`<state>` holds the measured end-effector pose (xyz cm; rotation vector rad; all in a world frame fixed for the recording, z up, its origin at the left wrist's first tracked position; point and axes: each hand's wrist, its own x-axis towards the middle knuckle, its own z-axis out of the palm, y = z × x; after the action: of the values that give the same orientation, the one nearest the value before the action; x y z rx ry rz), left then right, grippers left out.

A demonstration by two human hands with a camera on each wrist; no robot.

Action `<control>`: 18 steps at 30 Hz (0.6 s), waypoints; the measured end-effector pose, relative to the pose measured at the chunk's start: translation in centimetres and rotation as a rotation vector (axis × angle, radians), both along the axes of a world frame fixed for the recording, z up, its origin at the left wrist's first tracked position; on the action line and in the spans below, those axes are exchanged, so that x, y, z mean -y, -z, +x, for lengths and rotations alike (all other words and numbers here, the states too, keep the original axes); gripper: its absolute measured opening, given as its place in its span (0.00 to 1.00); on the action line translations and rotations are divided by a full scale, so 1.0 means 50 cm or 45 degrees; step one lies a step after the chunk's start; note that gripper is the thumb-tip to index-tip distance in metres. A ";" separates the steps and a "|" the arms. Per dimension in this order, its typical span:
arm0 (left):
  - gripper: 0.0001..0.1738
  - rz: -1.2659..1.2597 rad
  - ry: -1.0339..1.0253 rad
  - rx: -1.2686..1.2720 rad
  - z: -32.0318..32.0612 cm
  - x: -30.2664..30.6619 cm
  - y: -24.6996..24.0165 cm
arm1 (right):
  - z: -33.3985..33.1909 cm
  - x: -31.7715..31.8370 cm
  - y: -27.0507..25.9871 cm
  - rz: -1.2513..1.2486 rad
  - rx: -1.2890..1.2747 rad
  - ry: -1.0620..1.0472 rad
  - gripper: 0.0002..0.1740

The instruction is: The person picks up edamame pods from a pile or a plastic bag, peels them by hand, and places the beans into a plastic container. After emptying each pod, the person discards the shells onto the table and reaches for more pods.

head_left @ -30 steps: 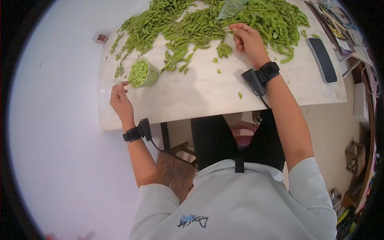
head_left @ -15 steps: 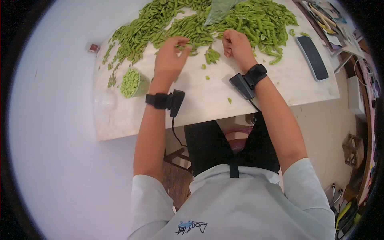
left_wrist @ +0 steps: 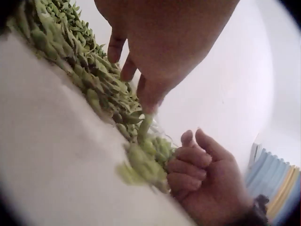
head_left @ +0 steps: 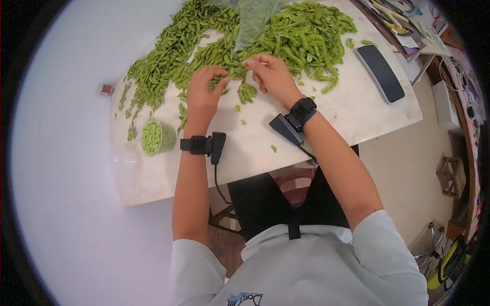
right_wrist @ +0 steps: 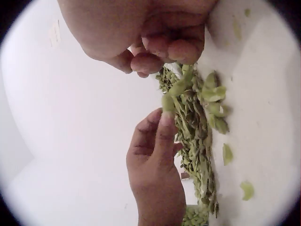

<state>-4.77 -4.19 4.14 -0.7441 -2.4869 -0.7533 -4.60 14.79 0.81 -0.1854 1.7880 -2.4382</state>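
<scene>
My left hand (head_left: 203,97) is at the near edge of the pod heap (head_left: 158,76), its thumb and finger pinching one green pod (right_wrist: 168,101), which sticks up from the fingertips in the right wrist view. The left wrist view shows this hand (left_wrist: 160,47) from above, the pod below its fingertips. Close by on the right is my right hand (head_left: 274,80), fingers curled, with nothing visible in them; the right wrist view shows its curled fingers (right_wrist: 162,52) just above the pod. A few pods (head_left: 247,93) lie between the hands on the table.
A clear cup (head_left: 167,137) of shelled beans stands at the left. A plastic bag (head_left: 251,23) lies over the heap, beside brighter green pods (head_left: 306,38). The phone (head_left: 381,74) rests at the right, near papers and tools. Small green bits dot the tabletop (head_left: 245,148).
From beside the cup, my left hand has moved right to the pods and now pinches one. My right hand has come closer to it. The head view has shifted, moving the table lower and left.
</scene>
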 end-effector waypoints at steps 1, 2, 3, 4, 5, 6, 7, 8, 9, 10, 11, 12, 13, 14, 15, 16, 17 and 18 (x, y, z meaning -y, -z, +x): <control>0.10 0.048 0.026 -0.032 0.004 -0.001 -0.001 | -0.002 0.001 -0.001 0.037 -0.031 0.008 0.12; 0.10 0.096 0.050 -0.054 0.012 0.000 0.001 | -0.002 0.002 0.000 0.074 -0.053 0.014 0.12; 0.10 0.042 0.019 -0.047 0.018 0.003 0.003 | 0.001 0.003 0.001 0.111 -0.076 0.020 0.12; 0.09 -0.011 -0.010 -0.049 0.019 0.006 0.002 | 0.003 0.004 0.000 0.090 -0.041 0.030 0.12; 0.09 -0.066 -0.038 -0.056 0.018 0.009 0.000 | 0.002 0.005 -0.003 0.069 -0.011 0.041 0.12; 0.09 -0.019 -0.059 -0.012 0.018 0.011 0.000 | 0.002 0.006 -0.005 0.046 0.018 0.055 0.11; 0.09 0.026 -0.077 0.031 0.017 0.012 0.000 | 0.001 0.006 -0.004 0.046 0.011 0.050 0.11; 0.10 0.072 -0.093 0.075 0.016 0.013 0.000 | -0.001 0.006 -0.002 0.046 0.005 0.047 0.11; 0.10 0.054 -0.114 0.075 0.006 0.011 -0.002 | -0.001 0.005 0.000 0.046 0.002 0.043 0.11; 0.10 0.038 -0.138 0.075 -0.012 0.007 -0.005 | -0.003 0.005 0.005 0.046 -0.006 0.056 0.12; 0.10 0.023 -0.166 0.074 -0.029 0.004 -0.008 | -0.006 0.005 0.008 0.048 -0.015 0.065 0.12; 0.11 -0.007 -0.195 0.128 -0.042 -0.003 -0.010 | -0.008 0.005 0.009 0.051 -0.026 0.072 0.13; 0.12 -0.038 -0.222 0.180 -0.057 -0.016 -0.010 | -0.009 0.005 0.011 0.030 -0.021 0.062 0.13; 0.13 -0.068 -0.246 0.232 -0.067 -0.028 -0.009 | -0.009 0.004 0.013 0.011 -0.017 0.054 0.13; 0.13 -0.092 -0.310 0.242 -0.074 -0.036 -0.008 | -0.010 0.002 0.014 -0.009 -0.013 0.048 0.13; 0.14 -0.117 -0.371 0.251 -0.081 -0.045 -0.006 | -0.011 0.002 0.016 0.002 -0.017 0.055 0.12; 0.14 -0.144 -0.429 0.261 -0.086 -0.052 -0.005 | -0.012 0.002 0.019 0.012 -0.019 0.065 0.12; 0.15 -0.208 -0.462 0.264 -0.089 -0.056 -0.006 | -0.010 0.001 0.013 0.022 -0.020 0.077 0.12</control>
<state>-9.22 -1.39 4.43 -0.2592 -2.7862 -0.5206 -5.10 14.74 0.14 -0.1515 1.8467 -2.4674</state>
